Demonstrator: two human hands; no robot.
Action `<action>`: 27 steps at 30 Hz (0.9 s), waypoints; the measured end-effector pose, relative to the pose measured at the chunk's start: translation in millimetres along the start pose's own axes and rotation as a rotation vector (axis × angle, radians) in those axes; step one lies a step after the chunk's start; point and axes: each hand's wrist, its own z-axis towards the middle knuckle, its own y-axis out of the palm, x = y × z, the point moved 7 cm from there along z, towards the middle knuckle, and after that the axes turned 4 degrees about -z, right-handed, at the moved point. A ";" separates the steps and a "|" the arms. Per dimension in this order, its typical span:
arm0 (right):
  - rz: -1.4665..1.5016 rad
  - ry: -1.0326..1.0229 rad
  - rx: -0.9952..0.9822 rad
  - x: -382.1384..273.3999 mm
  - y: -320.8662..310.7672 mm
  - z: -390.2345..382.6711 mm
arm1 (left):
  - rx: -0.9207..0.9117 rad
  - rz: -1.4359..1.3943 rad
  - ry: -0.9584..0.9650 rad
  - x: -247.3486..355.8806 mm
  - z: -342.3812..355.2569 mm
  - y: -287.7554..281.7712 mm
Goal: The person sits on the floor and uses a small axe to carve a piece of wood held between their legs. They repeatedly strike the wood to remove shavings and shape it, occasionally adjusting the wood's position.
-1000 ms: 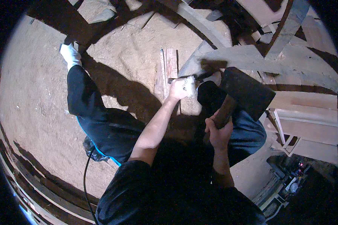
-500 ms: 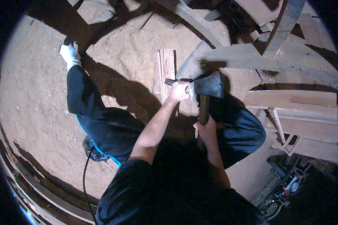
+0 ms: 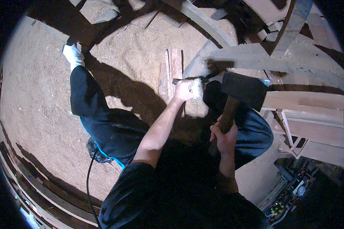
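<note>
My left hand (image 3: pixel 184 91) is closed around a chisel; its frayed, pale butt (image 3: pixel 197 88) sticks out to the right, and its dark metal end (image 3: pixel 176 81) shows on the left. The hand hides most of its length. Just beyond are narrow wooden pieces (image 3: pixel 175 65), upright in the picture. My right hand (image 3: pixel 224 138) grips the wooden handle of an axe (image 3: pixel 246 87). The axe's broad dark head is raised to the right, apart from the chisel, its bright edge facing away from it.
Pale, dusty ground (image 3: pixel 38 99) spreads to the left. Notched curved timber (image 3: pixel 252 57) lies at upper right, with stacked boards (image 3: pixel 309 114) below it. My outstretched leg ends in a white shoe (image 3: pixel 73 56). A black cable (image 3: pixel 88 183) runs at lower left; cluttered equipment (image 3: pixel 294 191) sits lower right.
My right hand has swung the axe away from the chisel's butt, to the right. My left hand stays on the chisel in nearly the same place.
</note>
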 end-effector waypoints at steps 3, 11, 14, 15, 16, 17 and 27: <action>-0.434 -0.141 0.141 51.1 -5.9 15.8 | -0.039 0.030 -0.035 7.8 3.1 2.1; -0.531 -0.040 0.008 89.1 17.3 22.1 | -0.011 -0.115 -0.140 4.5 4.5 -1.8; -0.496 0.174 -0.079 78.3 21.0 21.9 | 0.002 -0.064 -0.115 -2.8 3.9 -1.7; -0.438 0.272 -0.100 68.5 24.4 17.9 | -0.002 -0.070 -0.120 -4.4 3.2 -1.3; -0.379 0.369 -0.119 63.6 27.4 14.3 | 0.005 -0.085 -0.116 -4.0 3.0 -0.8; -0.358 0.340 -0.118 60.5 28.1 14.3 | 0.013 -0.099 -0.113 -3.5 2.8 -0.1; -0.289 0.265 -0.116 48.2 30.1 5.6 | 0.072 -0.269 -0.038 6.8 0.6 -4.7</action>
